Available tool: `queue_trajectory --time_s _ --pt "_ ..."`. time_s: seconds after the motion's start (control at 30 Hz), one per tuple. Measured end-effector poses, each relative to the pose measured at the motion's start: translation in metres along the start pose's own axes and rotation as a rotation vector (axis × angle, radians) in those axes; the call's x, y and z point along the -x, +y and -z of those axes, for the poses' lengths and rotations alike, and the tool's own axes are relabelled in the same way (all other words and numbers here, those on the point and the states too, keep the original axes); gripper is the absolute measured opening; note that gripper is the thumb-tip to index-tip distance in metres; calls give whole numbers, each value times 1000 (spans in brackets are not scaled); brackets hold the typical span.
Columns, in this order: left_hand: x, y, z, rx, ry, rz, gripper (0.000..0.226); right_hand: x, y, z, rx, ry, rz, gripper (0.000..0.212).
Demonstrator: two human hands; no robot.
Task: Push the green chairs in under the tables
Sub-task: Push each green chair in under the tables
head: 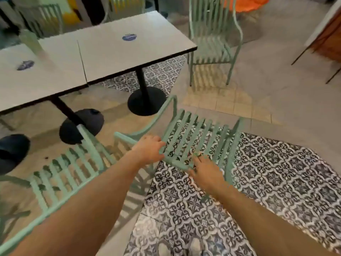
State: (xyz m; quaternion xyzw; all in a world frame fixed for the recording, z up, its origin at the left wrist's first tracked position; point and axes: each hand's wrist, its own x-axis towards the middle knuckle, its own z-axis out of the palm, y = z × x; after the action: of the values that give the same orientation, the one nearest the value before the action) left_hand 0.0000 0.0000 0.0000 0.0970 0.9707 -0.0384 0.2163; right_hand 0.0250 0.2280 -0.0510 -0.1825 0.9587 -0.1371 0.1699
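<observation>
two hands on the near green chair [193, 137], well short of the counter [129, 48]: left hand [149, 151] curls round the top rail, right hand [204, 170] blurred, probably gripping. risk: armrest clips the counter's black pedestal base [146, 100], or the neighbour chair [60, 174].

Two desks stand edge to edge at the upper left: the left desk [36, 84] and the right desk [132, 50]. A bottle [30, 41] stands near the left desk's far edge. One chair [193, 137] stands on the floor [276, 100] before the right desk's near right corner. A second chair [60, 172] stands to its left, before the left desk. A third chair [212, 43] stands beyond the right desk's right edge. A fourth chair [44, 17] stands behind the desks.
</observation>
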Motion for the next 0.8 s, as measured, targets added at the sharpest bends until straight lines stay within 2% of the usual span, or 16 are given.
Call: queue_trajectory --time_s 0.07,0.17,0.2,0.3,0.33,0.43,0.5,0.53,0.63,0.7,0.73,0.8 --pt "-4 11 -1 -69 -135 -4 49 11 17 -6 44 -131 -39 43" --pt "-8 15 -16 -131 -221 -26 58 25 32 -26 28 -118 -99 42" --pt "-7 11 -20 -134 -222 -34 62 28 30 -29 42 -79 -97 47" --pt "-11 -8 -34 -158 -191 -59 65 32 30 -31 68 -4 -109 86" --pt "-13 -15 -36 -167 -179 -62 66 30 32 -30 73 -6 -106 89" --pt "-18 -28 -41 -195 -134 -82 78 30 28 -24 109 -55 -105 66" --pt "-18 -31 -43 -214 -105 -107 70 29 25 -23 116 -91 -112 53" --pt "-19 -31 -43 -226 -95 -116 64 29 25 -22 123 -84 -121 52" --pt "-17 -32 -41 -214 -94 -137 58 29 24 -25 150 -20 -99 78" --pt "-17 -31 -41 -189 -91 -129 55 26 28 -26 140 -21 -112 84" --pt "-17 -30 -41 -186 -85 -126 55 25 30 -26 139 -25 -115 82" --pt "-15 -26 -44 -187 -69 -128 58 22 33 -19 159 -42 -107 64"
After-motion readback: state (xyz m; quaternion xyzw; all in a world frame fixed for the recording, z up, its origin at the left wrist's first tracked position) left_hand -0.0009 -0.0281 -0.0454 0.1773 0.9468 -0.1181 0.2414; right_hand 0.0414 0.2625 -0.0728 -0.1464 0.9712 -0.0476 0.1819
